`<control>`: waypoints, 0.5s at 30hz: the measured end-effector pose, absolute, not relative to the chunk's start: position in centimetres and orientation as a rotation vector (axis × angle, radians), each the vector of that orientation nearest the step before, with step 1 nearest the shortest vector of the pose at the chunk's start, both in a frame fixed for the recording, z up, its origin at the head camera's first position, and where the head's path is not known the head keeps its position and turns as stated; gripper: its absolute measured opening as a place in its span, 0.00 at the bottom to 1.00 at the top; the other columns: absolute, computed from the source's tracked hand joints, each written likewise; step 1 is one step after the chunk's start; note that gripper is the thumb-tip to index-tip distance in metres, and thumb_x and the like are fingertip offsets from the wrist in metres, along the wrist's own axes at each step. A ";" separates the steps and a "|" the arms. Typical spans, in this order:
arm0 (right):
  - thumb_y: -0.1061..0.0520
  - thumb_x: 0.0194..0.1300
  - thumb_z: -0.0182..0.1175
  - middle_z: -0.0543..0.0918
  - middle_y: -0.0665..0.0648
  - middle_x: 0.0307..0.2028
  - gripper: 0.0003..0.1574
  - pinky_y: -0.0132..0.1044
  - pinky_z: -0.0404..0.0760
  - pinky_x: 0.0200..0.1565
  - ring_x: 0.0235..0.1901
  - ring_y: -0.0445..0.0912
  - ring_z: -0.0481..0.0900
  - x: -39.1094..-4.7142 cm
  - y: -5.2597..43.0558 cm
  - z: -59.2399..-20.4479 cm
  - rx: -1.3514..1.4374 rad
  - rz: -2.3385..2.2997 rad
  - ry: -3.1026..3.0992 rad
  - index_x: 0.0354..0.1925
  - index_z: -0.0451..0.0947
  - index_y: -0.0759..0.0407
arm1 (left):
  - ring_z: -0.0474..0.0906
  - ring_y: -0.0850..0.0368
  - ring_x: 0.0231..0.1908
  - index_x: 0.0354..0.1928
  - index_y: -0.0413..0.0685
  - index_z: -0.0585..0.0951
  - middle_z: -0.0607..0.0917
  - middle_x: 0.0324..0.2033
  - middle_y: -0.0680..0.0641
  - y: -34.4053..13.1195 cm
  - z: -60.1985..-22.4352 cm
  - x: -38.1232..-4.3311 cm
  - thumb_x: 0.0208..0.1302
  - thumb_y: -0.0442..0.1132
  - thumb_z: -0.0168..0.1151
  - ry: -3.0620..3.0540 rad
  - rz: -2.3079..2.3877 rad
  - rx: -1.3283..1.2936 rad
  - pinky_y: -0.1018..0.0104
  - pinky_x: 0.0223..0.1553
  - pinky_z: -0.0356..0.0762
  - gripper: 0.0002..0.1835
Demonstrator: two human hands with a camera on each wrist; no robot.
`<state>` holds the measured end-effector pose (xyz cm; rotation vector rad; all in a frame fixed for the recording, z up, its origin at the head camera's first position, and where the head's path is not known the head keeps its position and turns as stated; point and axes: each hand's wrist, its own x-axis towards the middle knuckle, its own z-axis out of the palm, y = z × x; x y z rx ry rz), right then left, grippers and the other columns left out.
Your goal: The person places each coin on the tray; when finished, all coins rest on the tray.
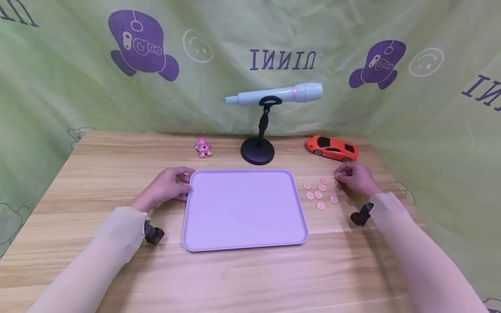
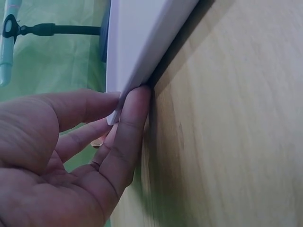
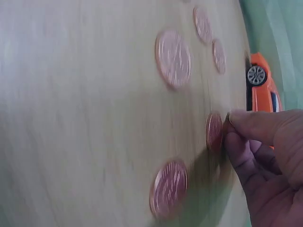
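Observation:
My left hand is at the left edge of a lilac rectangular tray, which lies flat on the table. In the left wrist view the thumb is over the tray's rim and a finger is under it, gripping the edge. Over by the right end of the table, my right hand pinches a small round pink coin between thumb and finger, mostly hidden by the fingertips. Just beside it another pink coin lies on the wood, and several more coins are scattered right of the tray.
Behind the tray, a black stand carries a light blue microphone. An orange toy car stands just beyond my right hand, and a small pink figurine is at the back left. A green printed curtain hangs behind the table.

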<state>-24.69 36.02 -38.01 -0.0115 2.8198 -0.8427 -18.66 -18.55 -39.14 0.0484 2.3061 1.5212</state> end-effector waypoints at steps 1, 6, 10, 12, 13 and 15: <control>0.54 0.76 0.62 0.85 0.66 0.46 0.20 0.27 0.78 0.42 0.42 0.49 0.81 -24.6 35.8 -38.0 -0.004 -0.872 2.816 0.57 0.79 0.68 | 0.85 0.57 0.35 0.76 0.28 0.62 0.73 0.59 0.26 -18.5 -39.1 -18.6 0.66 0.24 0.62 2.307 1.520 0.045 0.63 0.41 0.92 0.37; 0.52 0.76 0.62 0.85 0.68 0.54 0.23 0.25 0.81 0.41 0.46 0.49 0.81 -24.1 33.6 -37.5 0.025 -0.997 2.794 0.62 0.79 0.64 | 0.85 0.57 0.35 0.76 0.28 0.62 0.73 0.61 0.25 -18.5 -38.8 -18.5 0.66 0.24 0.62 2.306 1.523 0.038 0.62 0.41 0.92 0.37; 0.55 0.75 0.63 0.86 0.69 0.54 0.22 0.27 0.84 0.44 0.46 0.50 0.84 -24.0 30.4 -37.1 -0.086 -1.095 2.789 0.61 0.80 0.64 | 0.85 0.56 0.35 0.76 0.27 0.62 0.73 0.60 0.24 -18.4 -38.8 -18.4 0.66 0.23 0.61 2.316 1.522 0.038 0.62 0.41 0.92 0.37; 0.57 0.74 0.65 0.87 0.69 0.52 0.20 0.27 0.85 0.44 0.44 0.49 0.86 -24.0 28.6 -37.2 -0.166 -1.144 2.787 0.58 0.82 0.66 | 0.85 0.56 0.35 0.76 0.27 0.62 0.73 0.60 0.25 -18.3 -38.9 -18.4 0.66 0.23 0.61 2.318 1.522 0.038 0.62 0.40 0.92 0.37; 0.57 0.73 0.66 0.87 0.69 0.50 0.19 0.29 0.86 0.45 0.43 0.48 0.86 -24.1 27.6 -37.2 -0.200 -1.181 2.767 0.57 0.82 0.67 | 0.85 0.56 0.35 0.76 0.27 0.62 0.73 0.59 0.25 -18.2 -38.9 -18.4 0.66 0.23 0.61 2.319 1.523 0.039 0.62 0.40 0.92 0.37; 0.58 0.70 0.68 0.88 0.69 0.47 0.18 0.30 0.87 0.43 0.40 0.46 0.86 -24.2 25.7 -37.5 -0.254 -1.234 2.729 0.53 0.82 0.68 | 0.85 0.56 0.35 0.76 0.27 0.62 0.73 0.59 0.25 -18.1 -39.0 -18.3 0.66 0.23 0.61 2.321 1.524 0.042 0.62 0.40 0.92 0.37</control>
